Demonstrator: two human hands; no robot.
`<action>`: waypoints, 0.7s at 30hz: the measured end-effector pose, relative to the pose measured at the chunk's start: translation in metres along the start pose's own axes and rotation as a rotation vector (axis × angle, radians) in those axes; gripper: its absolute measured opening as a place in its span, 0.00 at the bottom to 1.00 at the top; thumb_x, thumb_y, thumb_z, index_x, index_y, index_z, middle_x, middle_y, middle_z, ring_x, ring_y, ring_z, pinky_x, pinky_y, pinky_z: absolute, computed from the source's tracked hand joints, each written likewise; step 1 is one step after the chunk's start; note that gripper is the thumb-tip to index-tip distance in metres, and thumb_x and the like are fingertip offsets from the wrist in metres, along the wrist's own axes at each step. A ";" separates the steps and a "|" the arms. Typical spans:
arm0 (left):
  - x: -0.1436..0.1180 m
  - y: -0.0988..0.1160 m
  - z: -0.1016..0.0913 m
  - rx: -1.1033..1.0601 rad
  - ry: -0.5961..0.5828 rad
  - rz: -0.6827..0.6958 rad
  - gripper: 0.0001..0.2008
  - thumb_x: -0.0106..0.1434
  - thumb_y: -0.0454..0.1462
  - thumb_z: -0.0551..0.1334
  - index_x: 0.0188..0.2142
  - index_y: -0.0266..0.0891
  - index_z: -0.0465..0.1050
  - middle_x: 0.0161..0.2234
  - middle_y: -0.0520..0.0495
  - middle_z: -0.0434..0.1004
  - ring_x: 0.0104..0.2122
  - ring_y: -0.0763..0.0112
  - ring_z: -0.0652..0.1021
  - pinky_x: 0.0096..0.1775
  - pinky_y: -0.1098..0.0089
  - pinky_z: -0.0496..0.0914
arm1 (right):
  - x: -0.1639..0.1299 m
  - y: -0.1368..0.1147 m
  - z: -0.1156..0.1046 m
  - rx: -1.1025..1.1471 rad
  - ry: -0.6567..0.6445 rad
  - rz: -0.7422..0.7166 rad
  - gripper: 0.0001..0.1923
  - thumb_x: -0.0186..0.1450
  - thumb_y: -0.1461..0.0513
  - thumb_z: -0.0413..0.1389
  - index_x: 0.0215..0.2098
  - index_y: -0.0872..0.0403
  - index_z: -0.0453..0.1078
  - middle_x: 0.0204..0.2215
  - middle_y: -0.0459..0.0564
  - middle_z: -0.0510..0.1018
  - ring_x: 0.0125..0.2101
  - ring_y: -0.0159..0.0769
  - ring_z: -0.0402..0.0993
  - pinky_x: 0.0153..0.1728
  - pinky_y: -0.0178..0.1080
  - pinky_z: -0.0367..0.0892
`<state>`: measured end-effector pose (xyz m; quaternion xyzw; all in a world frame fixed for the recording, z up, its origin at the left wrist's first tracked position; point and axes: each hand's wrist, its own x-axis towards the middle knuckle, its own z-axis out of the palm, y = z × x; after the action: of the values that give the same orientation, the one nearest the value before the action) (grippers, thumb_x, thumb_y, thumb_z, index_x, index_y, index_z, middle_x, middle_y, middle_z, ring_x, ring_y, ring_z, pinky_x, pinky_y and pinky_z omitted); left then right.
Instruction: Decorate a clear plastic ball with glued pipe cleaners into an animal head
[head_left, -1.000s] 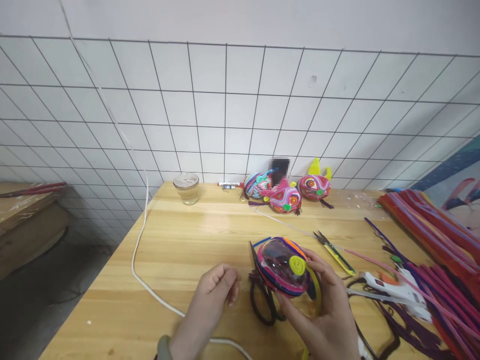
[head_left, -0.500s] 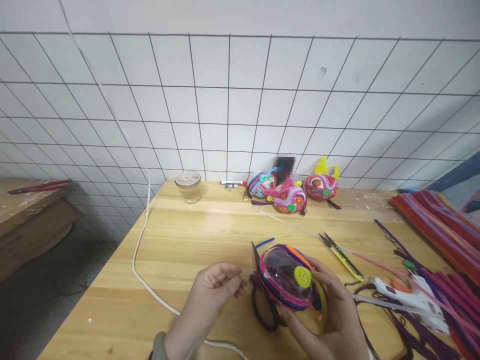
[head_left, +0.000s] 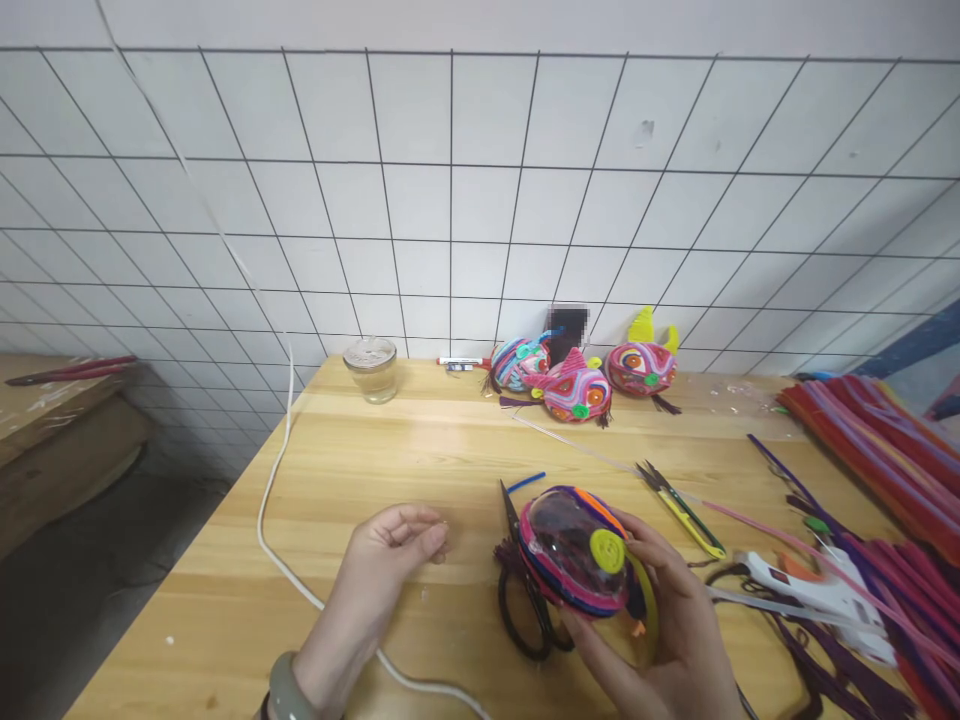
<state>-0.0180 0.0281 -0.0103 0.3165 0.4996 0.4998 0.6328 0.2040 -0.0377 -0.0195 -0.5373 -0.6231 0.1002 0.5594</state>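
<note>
Pink and purple bands ring an ornament (head_left: 571, 562) gripped at its side by the right hand (head_left: 671, 615), over scissors (head_left: 541, 618) well in from the table's (head_left: 420, 440) left edge, apparently leaving its glossy face uncovered; the left hand (head_left: 394, 550) curls loosely, contents unclear.

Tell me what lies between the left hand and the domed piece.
In the head view: mostly bare tabletop next to the left hand, then the scissors and a dark tassel at the edge of the domed piece.
</note>
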 end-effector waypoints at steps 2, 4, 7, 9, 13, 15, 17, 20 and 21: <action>0.001 -0.001 0.000 -0.010 -0.002 0.000 0.15 0.39 0.39 0.76 0.26 0.36 0.78 0.22 0.48 0.81 0.24 0.71 0.76 0.31 0.70 0.70 | 0.000 0.001 0.000 0.007 0.007 0.002 0.26 0.58 0.65 0.61 0.52 0.51 0.59 0.55 0.58 0.65 0.56 0.48 0.64 0.53 0.50 0.64; 0.001 -0.002 0.001 -0.037 -0.018 0.002 0.17 0.40 0.41 0.75 0.29 0.36 0.78 0.24 0.47 0.81 0.26 0.69 0.77 0.33 0.69 0.71 | 0.000 0.001 0.000 0.002 -0.003 -0.013 0.26 0.58 0.65 0.61 0.52 0.51 0.58 0.54 0.57 0.66 0.56 0.47 0.64 0.52 0.49 0.64; 0.002 -0.004 0.001 -0.074 -0.064 0.031 0.18 0.45 0.45 0.73 0.34 0.36 0.78 0.22 0.51 0.78 0.24 0.74 0.75 0.30 0.73 0.69 | 0.001 0.000 0.000 -0.004 -0.025 -0.029 0.26 0.58 0.66 0.60 0.53 0.51 0.58 0.55 0.57 0.65 0.56 0.46 0.63 0.53 0.47 0.64; 0.003 -0.005 0.002 -0.066 -0.084 0.052 0.17 0.48 0.46 0.71 0.33 0.36 0.78 0.18 0.55 0.74 0.20 0.78 0.71 0.26 0.76 0.65 | 0.002 -0.003 0.000 -0.007 -0.025 -0.026 0.26 0.58 0.66 0.60 0.53 0.51 0.58 0.54 0.56 0.65 0.56 0.45 0.63 0.53 0.46 0.63; 0.004 -0.005 0.001 -0.019 -0.104 0.061 0.17 0.48 0.47 0.71 0.29 0.35 0.77 0.17 0.54 0.74 0.17 0.78 0.71 0.23 0.76 0.64 | 0.003 -0.007 0.001 0.001 -0.011 0.000 0.24 0.60 0.65 0.59 0.52 0.51 0.58 0.54 0.56 0.65 0.56 0.44 0.62 0.54 0.46 0.62; 0.004 -0.004 0.001 -0.005 -0.107 0.061 0.17 0.47 0.47 0.72 0.26 0.34 0.76 0.18 0.51 0.76 0.18 0.75 0.72 0.23 0.74 0.66 | 0.004 -0.008 0.000 -0.006 -0.028 -0.023 0.25 0.60 0.66 0.59 0.53 0.51 0.57 0.53 0.56 0.65 0.56 0.43 0.62 0.54 0.44 0.63; 0.004 -0.004 0.000 -0.001 -0.097 0.065 0.16 0.46 0.46 0.72 0.23 0.35 0.75 0.18 0.51 0.77 0.18 0.75 0.73 0.24 0.74 0.66 | 0.005 -0.006 0.000 -0.018 -0.052 -0.059 0.26 0.60 0.67 0.59 0.53 0.51 0.57 0.54 0.56 0.65 0.56 0.42 0.63 0.52 0.42 0.65; 0.004 -0.005 -0.002 -0.008 -0.068 0.075 0.16 0.45 0.45 0.73 0.20 0.36 0.73 0.15 0.53 0.75 0.17 0.77 0.71 0.22 0.76 0.65 | 0.003 -0.002 0.001 -0.026 -0.037 -0.048 0.26 0.60 0.66 0.59 0.54 0.51 0.57 0.54 0.56 0.65 0.55 0.44 0.64 0.52 0.44 0.66; 0.004 -0.005 -0.002 -0.012 -0.059 0.077 0.16 0.45 0.45 0.73 0.19 0.37 0.73 0.14 0.54 0.74 0.16 0.78 0.71 0.22 0.77 0.65 | 0.001 0.000 0.001 -0.027 -0.026 -0.026 0.25 0.60 0.65 0.59 0.53 0.51 0.58 0.54 0.57 0.65 0.55 0.45 0.64 0.52 0.46 0.66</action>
<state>-0.0183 0.0301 -0.0164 0.3461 0.4654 0.5172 0.6294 0.2037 -0.0359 -0.0193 -0.5354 -0.6386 0.0914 0.5452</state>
